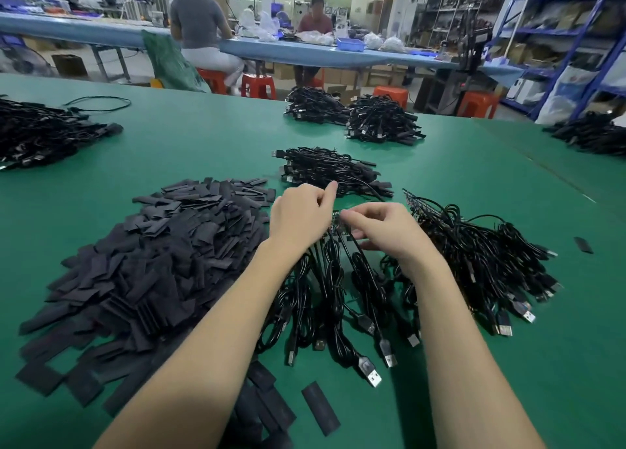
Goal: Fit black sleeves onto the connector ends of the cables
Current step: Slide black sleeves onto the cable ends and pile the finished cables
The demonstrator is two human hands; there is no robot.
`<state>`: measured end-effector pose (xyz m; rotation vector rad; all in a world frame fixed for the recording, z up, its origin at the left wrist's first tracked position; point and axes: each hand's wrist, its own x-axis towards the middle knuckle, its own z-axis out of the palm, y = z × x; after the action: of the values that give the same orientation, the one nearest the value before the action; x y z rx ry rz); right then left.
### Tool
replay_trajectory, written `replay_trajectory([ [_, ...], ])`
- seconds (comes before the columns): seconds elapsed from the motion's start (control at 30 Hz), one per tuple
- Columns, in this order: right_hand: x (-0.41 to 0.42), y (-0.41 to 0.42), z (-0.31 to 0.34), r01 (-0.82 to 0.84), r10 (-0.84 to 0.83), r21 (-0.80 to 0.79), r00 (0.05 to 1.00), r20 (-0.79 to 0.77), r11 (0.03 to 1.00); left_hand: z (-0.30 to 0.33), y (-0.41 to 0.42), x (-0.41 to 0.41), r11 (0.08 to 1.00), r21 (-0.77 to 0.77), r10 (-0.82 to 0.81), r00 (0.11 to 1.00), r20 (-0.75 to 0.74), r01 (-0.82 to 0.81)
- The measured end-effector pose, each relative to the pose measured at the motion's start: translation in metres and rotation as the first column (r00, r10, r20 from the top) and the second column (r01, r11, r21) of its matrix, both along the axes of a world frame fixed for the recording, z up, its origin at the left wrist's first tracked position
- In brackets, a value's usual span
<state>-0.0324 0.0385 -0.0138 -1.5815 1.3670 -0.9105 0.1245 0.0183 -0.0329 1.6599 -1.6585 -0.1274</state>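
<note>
While both hands are brought together over the green table (pixel 457 184), a small bunch of black cables (pixel 333 279) is held up at its connector ends (pixel 336 223). The left hand (pixel 298 216) is curled round that bunch from the left, its fingers bent and its thumb raised toward the right. The right hand (pixel 379 228) is bent over the same connector ends, its fingertips (pixel 349 216) pinched at the top of them; what exactly is pinched there is too small to be told. The cords of the held bunch are trailed down between the forearms, and their USB plugs (pixel 371 375) are laid on the table near the bottom of the view.

A large heap of flat black sleeves (pixel 152 262) is spread just to the left of the left forearm, and a few loose sleeves (pixel 320 408) are scattered beside it at the near edge. A second bundle of cables with bare connector ends (pixel 474 255) is laid to the right of the right hand. Just beyond the hands a further bundle (pixel 325 170) is piled, and two more heaps (pixel 355 116) are set near the far edge. Other dark piles are seen at the far left (pixel 37 133) and far right (pixel 592 133) of the table. One sleeve (pixel 583 244) lies apart at the right.

Behind the table, two people are seated at a long blue bench (pixel 305 54), with red stools (pixel 257 86) below it and blue shelving (pixel 559 32) at the right.
</note>
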Motion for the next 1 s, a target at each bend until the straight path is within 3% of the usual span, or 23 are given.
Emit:
replay_trajectory([
  [0.17, -0.006, 0.002, -0.005, 0.002, -0.024, 0.112, 0.979, 0.201, 0.994, 0.002, -0.001, -0.009, 1.0, -0.029, -0.014, 0.995, -0.098, 0.011],
  [0.6, -0.01, 0.003, -0.014, -0.158, -0.022, 0.318, 0.868, 0.496, 0.935, -0.006, -0.004, -0.01, 0.983, -0.145, -0.131, 0.982, -0.137, 0.11],
  [0.77, -0.009, 0.002, -0.017, -0.137, -0.049, 0.339, 0.872, 0.487, 0.931, 0.003, -0.001, -0.001, 0.959, 0.026, -0.276, 0.949, -0.149, 0.283],
  [0.9, -0.015, 0.0, -0.017, -0.13, -0.038, 0.307, 0.873, 0.486, 0.943, 0.034, 0.003, 0.026, 0.806, 0.292, -0.514, 0.854, -0.085, 0.514],
  [1.0, -0.016, 0.001, -0.015, -0.173, 0.025, 0.276, 0.883, 0.469, 0.946, 0.046, 0.004, 0.043, 0.719, 0.312, -0.613, 0.778, -0.136, 0.621],
])
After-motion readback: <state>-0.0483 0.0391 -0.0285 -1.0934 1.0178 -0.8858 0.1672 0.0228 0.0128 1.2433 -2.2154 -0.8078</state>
